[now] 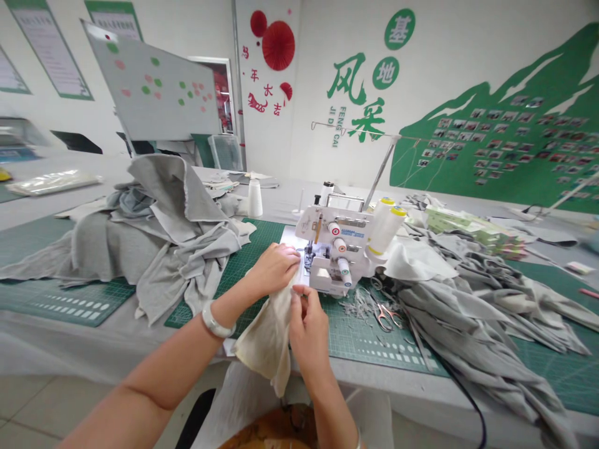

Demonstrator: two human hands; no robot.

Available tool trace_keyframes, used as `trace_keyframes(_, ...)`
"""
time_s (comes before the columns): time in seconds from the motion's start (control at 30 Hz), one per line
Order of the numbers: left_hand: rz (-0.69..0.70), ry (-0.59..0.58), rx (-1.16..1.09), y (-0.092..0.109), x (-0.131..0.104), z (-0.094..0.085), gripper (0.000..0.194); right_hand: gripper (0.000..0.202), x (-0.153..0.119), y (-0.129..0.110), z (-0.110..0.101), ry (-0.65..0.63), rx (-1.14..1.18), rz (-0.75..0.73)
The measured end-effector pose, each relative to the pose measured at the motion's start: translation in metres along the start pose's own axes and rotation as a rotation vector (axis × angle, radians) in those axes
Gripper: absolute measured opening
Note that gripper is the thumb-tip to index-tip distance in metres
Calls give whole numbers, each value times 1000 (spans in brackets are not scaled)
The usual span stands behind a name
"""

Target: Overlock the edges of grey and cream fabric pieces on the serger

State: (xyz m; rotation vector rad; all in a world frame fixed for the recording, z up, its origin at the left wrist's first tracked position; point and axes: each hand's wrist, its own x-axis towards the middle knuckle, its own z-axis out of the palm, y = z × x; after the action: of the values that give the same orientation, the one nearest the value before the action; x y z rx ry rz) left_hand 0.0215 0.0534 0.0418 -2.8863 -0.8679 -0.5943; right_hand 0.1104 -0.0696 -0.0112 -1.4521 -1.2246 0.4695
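- Pinching the near edge of the cream cloth (pixel 269 333) between thumb and curled fingers, the right hand (pixel 309 324) is below the needle area in the head view.
- The left hand (pixel 276 268) lies palm down on the same cloth, fingers bent together beside the needle; whether they grip it cannot be told.
- The cream cloth runs from the white sewing machine (pixel 334 246) down over the table edge.
- Scissors (pixel 384 317) and thread scraps (pixel 358 305) lie on the green mat (pixel 346 343), right of the machine.
- Grey fabric (pixel 154 231) is heaped on the left.
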Motion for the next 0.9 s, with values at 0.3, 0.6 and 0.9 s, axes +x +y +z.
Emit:
trace_keyframes(0.3,27,17,43,6,-3,-1,20,34,-2,2,-7,92,-115,3)
trace_keyframes(0.6,25,65,-251,0,-6,8,23,19,-4,-2,-4,-34,-36,76)
trace_keyframes(0.9,-17,75,-277,2,-9,6,17,17,-8,-2,1,-126,22,47)
